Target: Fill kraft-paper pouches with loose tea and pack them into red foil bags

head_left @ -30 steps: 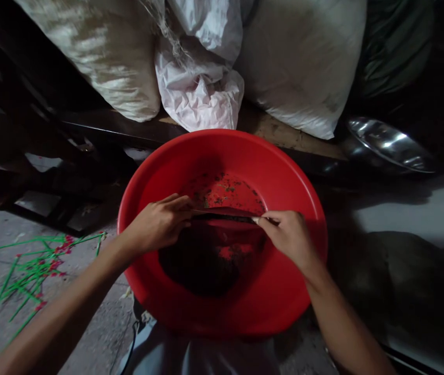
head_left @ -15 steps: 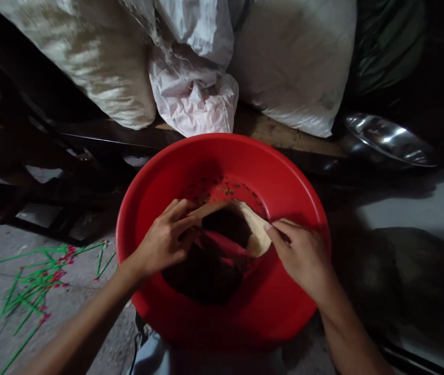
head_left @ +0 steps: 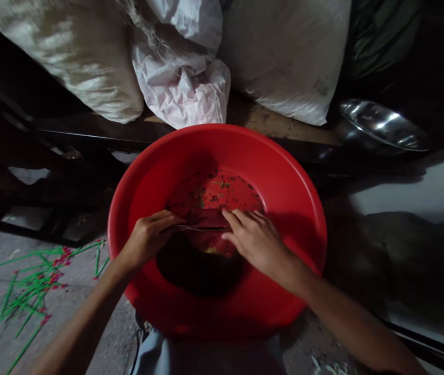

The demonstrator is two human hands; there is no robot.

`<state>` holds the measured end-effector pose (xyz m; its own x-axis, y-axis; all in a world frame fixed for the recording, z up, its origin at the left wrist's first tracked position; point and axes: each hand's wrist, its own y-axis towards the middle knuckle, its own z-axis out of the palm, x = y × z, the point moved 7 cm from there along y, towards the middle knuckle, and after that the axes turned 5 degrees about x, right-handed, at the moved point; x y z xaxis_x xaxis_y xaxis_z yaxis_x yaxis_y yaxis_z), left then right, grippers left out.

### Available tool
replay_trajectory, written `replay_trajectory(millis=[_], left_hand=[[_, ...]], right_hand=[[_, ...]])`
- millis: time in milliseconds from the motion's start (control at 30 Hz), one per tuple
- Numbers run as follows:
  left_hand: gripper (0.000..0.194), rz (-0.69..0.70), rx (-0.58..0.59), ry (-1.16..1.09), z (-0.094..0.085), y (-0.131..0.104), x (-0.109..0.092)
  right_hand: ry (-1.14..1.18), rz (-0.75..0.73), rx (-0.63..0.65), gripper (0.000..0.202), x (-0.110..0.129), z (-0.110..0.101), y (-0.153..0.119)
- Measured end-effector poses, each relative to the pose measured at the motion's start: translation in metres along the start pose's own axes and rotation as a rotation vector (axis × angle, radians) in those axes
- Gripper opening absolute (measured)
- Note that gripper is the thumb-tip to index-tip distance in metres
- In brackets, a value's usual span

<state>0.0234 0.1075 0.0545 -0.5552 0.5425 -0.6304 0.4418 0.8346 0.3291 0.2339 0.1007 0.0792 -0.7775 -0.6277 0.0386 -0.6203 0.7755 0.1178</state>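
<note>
A reddish paper bag (head_left: pixel 205 220) stands inside a large red plastic basin (head_left: pixel 292 182), its mouth now flat and pressed together. My left hand (head_left: pixel 148 238) pinches the left end of the bag's top edge. At the right end, my right hand (head_left: pixel 256 237) grips the same edge between thumb and fingers. Dark loose stuff (head_left: pixel 196 276), too dim to name, fills the near part of the basin. Dark crumbs and flakes (head_left: pixel 222 190) lie scattered on the basin floor beyond the bag. The bag's lower part is hard to make out in shadow.
White woven sacks (head_left: pixel 182 94) and a large pale sack (head_left: pixel 288 57) rest on a low wooden bench (head_left: pixel 284 127) behind the basin. A shiny metal bowl (head_left: pixel 381 125) sits to the right. Green sticks with red tips (head_left: pixel 36 284) lie on the floor at left.
The bag's wide-open mouth has been drawn flat and closed, hiding its tan inside. My right hand has moved left, closer to my left hand. The view has shifted slightly.
</note>
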Motion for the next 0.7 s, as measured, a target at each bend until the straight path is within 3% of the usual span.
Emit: replay_trajectory(millis=[67, 200, 267, 333, 533, 567, 700], left_hand=[[0.013, -0.029, 0.0, -0.026, 0.0, -0.002, 0.007], [0.013, -0.019, -0.098, -0.026, -0.006, -0.005, 0.005], [0.017, 0.003, -0.154, -0.02, -0.008, -0.007, 0.0], [0.016, -0.016, -0.184, -0.021, -0.006, -0.01, -0.004], [0.007, -0.123, -0.316, -0.068, 0.006, -0.018, -0.007], [0.008, -0.112, -0.307, -0.109, 0.009, -0.018, -0.005], [0.017, -0.062, -0.203, -0.385, 0.015, -0.012, 0.01]], right_hand=[[0.073, -0.047, -0.07, 0.012, -0.016, 0.007, -0.001], [-0.034, -0.25, -0.352, 0.021, -0.026, 0.0, -0.012], [-0.114, -0.37, -0.411, 0.024, -0.022, -0.006, -0.018], [-0.157, -0.401, -0.367, 0.026, -0.02, -0.009, -0.019], [-0.097, -0.198, -0.234, 0.015, -0.009, -0.013, -0.008], [-0.078, -0.216, -0.226, 0.012, -0.004, -0.011, -0.007], [0.011, -0.303, -0.199, 0.029, 0.001, -0.006, -0.005]])
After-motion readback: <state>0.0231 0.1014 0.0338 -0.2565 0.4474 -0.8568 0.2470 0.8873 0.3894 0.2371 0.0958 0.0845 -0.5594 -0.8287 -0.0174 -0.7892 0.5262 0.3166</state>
